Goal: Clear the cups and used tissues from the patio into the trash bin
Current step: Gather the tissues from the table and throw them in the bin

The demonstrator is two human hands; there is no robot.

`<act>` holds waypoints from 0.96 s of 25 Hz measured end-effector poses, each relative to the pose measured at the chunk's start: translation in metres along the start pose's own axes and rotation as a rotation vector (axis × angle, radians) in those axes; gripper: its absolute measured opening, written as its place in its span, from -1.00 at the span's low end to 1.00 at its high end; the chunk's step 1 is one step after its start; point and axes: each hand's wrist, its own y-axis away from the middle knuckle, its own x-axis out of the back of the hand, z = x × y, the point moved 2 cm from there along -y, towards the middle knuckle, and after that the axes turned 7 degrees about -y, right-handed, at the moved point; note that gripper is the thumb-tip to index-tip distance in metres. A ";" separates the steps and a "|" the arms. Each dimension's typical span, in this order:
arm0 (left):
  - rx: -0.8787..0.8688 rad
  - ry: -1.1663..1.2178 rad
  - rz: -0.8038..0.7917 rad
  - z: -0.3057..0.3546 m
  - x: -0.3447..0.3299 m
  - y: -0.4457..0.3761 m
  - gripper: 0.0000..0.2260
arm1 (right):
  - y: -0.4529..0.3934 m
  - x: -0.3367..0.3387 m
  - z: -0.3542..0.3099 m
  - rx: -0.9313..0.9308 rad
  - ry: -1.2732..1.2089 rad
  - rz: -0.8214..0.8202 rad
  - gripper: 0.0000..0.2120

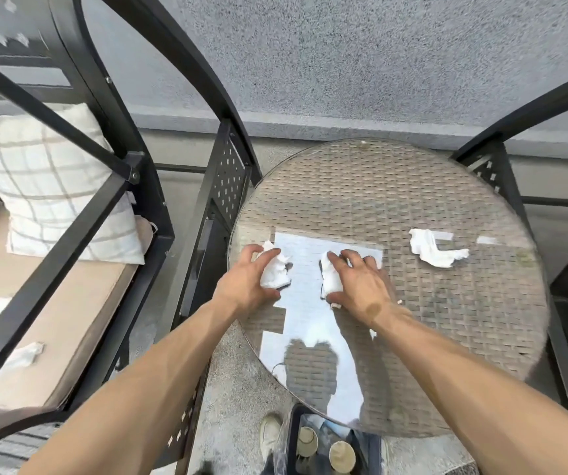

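On the round wicker table with a glass top (412, 186), my left hand (244, 286) closes around a crumpled white tissue (275, 272) near the left rim. My right hand (357, 286) grips a second crumpled tissue (330, 279) just to the right of it. A third, flattened tissue (436, 250) lies loose toward the table's right side. Below the table's near edge stands a dark trash bin (291, 440) with two paper cups (306, 440) inside. More white tissues (24, 353) lie on the sofa seat at the left.
A black metal sofa frame (80, 214) with a checked cushion (46, 186) and a beige seat pad stands at the left. Another black chair frame (501, 166) borders the table's right. A grey wall runs behind. My shoe (270, 433) is beside the bin.
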 end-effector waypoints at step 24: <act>-0.277 0.125 -0.129 0.132 -0.043 0.002 -0.32 | 0.064 0.066 0.134 -0.149 -0.210 0.462 -0.70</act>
